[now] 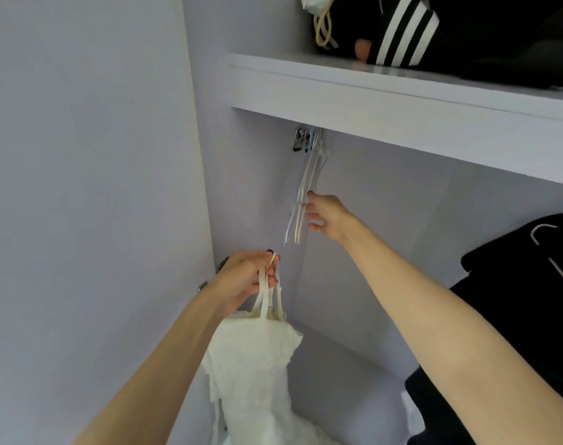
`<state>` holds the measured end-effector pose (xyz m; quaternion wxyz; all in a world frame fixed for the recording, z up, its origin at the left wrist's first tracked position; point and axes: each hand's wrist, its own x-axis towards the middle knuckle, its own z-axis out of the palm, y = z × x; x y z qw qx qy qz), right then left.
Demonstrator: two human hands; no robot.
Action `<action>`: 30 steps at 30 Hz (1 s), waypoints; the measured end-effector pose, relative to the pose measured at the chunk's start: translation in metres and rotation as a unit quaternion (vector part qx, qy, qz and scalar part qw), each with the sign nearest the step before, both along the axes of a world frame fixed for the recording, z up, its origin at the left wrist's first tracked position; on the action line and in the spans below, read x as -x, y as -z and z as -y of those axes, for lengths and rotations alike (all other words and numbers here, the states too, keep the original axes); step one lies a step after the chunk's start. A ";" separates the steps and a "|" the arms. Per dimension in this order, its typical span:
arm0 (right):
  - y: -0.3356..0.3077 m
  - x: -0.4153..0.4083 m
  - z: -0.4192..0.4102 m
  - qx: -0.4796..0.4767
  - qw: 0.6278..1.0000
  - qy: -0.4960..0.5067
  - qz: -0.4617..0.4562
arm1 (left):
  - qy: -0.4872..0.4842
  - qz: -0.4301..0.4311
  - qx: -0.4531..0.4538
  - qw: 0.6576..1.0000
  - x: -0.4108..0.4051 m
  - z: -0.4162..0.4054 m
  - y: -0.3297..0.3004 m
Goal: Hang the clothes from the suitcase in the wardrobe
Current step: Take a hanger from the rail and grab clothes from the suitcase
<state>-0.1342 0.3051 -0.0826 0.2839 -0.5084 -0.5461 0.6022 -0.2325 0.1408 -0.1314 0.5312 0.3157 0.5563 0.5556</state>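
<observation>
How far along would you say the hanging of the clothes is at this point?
Partly done: a black garment already hangs on a pink hanger at the right. In hand: the left hand grips the straps of a white lace dress, while the right hand reaches the empty white hangers under the shelf. Left: getting the dress on a hanger.

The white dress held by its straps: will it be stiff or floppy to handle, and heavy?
Probably floppy: the dress hangs limp from the straps that the left hand pinches. Likely light, since thin straps and a few fingers carry it. It may slide off a hanger.
</observation>
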 end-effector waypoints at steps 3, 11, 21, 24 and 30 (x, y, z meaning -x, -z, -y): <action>0.001 0.007 -0.010 0.011 0.999 0.045 -0.017 | 0.001 -0.013 0.012 1.000 0.008 -0.005 0.006; -0.005 0.002 -0.018 -0.016 0.991 0.114 -0.073 | -0.002 -0.028 0.023 0.999 0.010 -0.011 0.010; -0.009 -0.012 -0.015 -0.135 0.977 0.168 0.001 | 0.019 -0.037 0.017 0.999 0.006 -0.009 0.004; -0.010 -0.020 -0.014 -0.143 0.973 0.182 0.005 | 0.025 -0.037 0.010 0.999 0.001 -0.006 0.002; -0.013 -0.037 -0.010 -0.180 0.963 0.194 0.052 | 0.045 -0.040 0.002 0.998 -0.006 -0.001 0.004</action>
